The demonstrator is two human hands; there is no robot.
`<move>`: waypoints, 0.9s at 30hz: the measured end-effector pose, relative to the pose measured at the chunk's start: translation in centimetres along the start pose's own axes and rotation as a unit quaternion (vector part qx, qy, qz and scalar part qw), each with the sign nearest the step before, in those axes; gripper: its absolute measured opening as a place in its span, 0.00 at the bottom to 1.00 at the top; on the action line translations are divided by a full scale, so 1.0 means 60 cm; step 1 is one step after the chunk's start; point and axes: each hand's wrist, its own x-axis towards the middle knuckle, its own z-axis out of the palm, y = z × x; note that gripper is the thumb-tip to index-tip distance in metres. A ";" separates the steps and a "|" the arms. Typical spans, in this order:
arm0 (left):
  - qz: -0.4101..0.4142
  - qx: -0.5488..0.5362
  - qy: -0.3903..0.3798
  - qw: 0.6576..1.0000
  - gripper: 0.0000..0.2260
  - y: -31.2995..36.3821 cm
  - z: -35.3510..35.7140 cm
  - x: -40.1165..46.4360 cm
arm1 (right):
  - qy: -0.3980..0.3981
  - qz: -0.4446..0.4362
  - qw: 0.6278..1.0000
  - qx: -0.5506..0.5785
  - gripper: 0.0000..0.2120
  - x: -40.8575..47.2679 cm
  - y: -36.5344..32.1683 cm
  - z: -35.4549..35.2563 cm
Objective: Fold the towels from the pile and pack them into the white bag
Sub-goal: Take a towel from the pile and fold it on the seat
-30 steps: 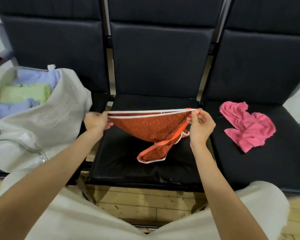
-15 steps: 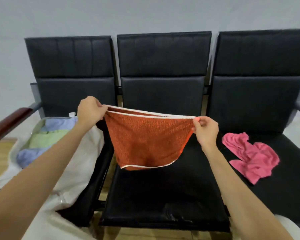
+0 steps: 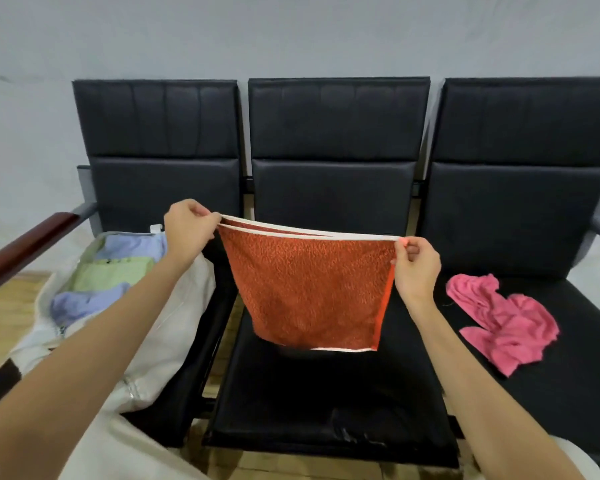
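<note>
An orange towel [image 3: 312, 292] with white edging hangs doubled over the middle black seat. My left hand [image 3: 187, 230] pinches its upper left corners and my right hand [image 3: 414, 268] pinches the upper right corners, stretching the top edge taut. The towel's lower edge hangs just above the seat cushion. A crumpled pink towel [image 3: 503, 320] lies on the right seat. The white bag [image 3: 174, 327] sits open on the left seat, with folded blue and green towels [image 3: 115, 271] inside.
Three black padded chairs [image 3: 336, 133] stand in a row against a grey wall. A wooden armrest [image 3: 25, 244] runs along the left side by the bag. Wooden floor shows below the seats.
Both hands rose with the orange towel, lifting it off the seat. The towel has dropped open and now hangs flat and doubled. The camera tilted upward.
</note>
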 end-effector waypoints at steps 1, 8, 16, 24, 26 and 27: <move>-0.007 -0.013 0.008 1.000 0.03 0.000 -0.001 -0.001 | 0.002 -0.002 1.000 -0.002 0.03 -0.002 -0.001 -0.002; 0.004 -0.003 0.018 1.000 0.07 -0.005 0.014 0.014 | 0.009 0.009 1.000 0.003 0.03 0.007 0.010 0.004; -0.053 -0.031 -0.155 0.986 0.04 0.030 0.083 0.074 | -0.029 0.104 0.994 0.005 0.05 0.094 0.030 0.022; 0.059 -0.026 -0.100 0.993 0.11 0.090 0.154 0.129 | 0.004 0.102 0.989 0.108 0.09 0.186 -0.007 0.021; 0.082 -0.012 -0.086 0.993 0.12 0.093 0.157 0.114 | 0.006 0.071 0.992 0.108 0.05 0.184 -0.007 0.012; 0.090 -0.012 -0.082 0.993 0.12 0.091 0.158 0.103 | 0.004 0.056 0.993 0.104 0.04 0.180 -0.003 0.007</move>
